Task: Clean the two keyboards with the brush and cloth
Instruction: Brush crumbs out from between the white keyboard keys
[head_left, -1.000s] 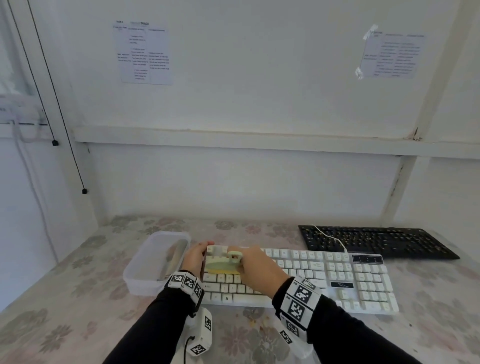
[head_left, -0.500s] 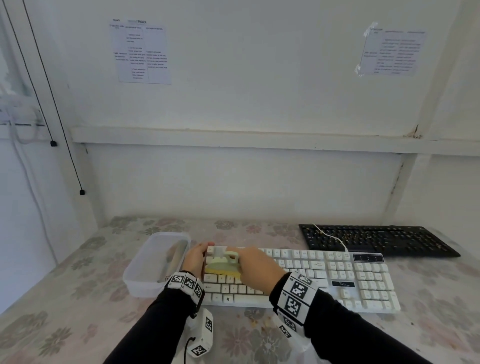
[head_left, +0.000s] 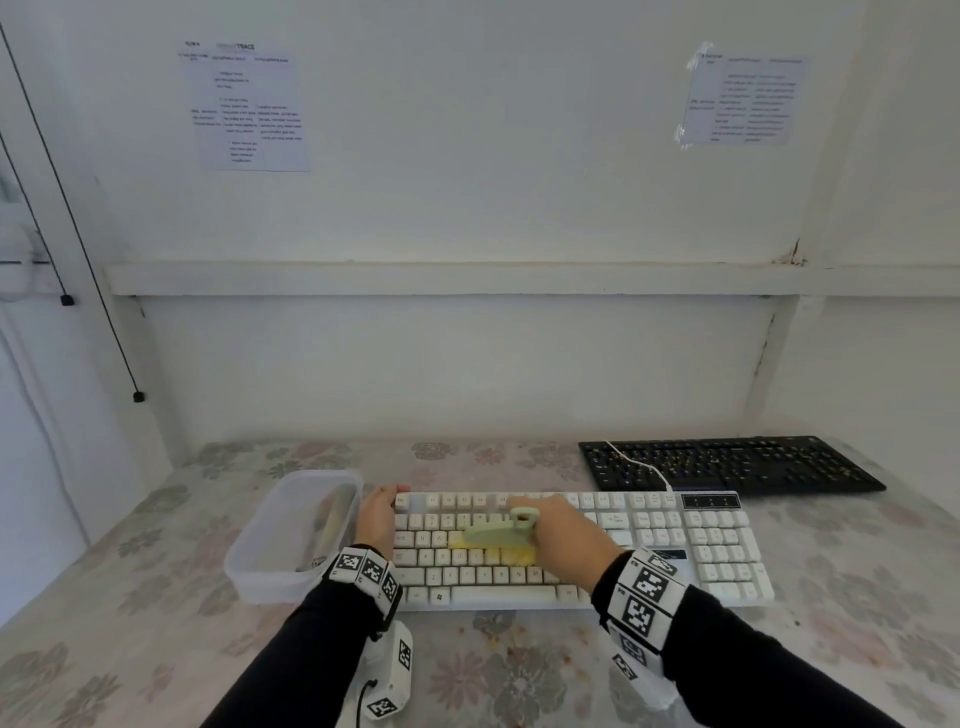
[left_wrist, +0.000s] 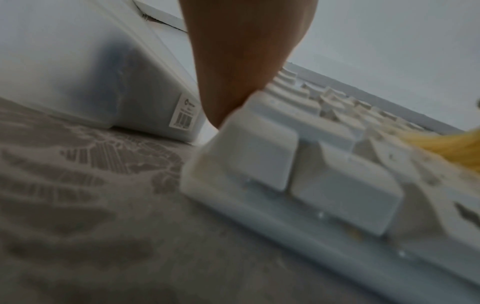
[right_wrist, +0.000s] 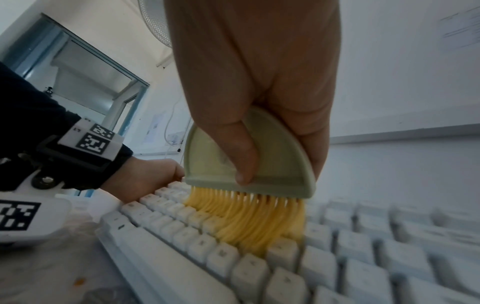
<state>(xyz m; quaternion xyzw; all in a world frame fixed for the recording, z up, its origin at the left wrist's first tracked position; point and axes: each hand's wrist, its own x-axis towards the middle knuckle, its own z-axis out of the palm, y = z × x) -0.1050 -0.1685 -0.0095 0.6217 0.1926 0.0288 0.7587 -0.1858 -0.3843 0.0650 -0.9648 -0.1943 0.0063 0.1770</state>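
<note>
A white keyboard (head_left: 675, 551) lies across the table in front of me. My right hand (head_left: 566, 535) grips a pale green brush (head_left: 498, 535) by its body, thumb on its face (right_wrist: 207, 156). Its yellow bristles (right_wrist: 249, 222) press bent onto the letter keys in the keyboard's left half. My left hand (head_left: 376, 519) holds the keyboard's left end, fingers over the top-left corner; the left wrist view shows it pressed against that edge (left_wrist: 241, 51). A black keyboard (head_left: 727, 462) lies behind, to the right.
A clear plastic container (head_left: 291, 530) stands against the white keyboard's left end with something pale inside. The white keyboard's cable (head_left: 639, 465) runs over the black keyboard. Small yellowish crumbs (head_left: 493, 639) lie on the flowered tablecloth before the keyboard. A wall rises behind the table.
The right hand has swept the brush from the keyboard's top-left corner rightward and nearer to me, onto the middle key rows. The left hand has stayed on the left end.
</note>
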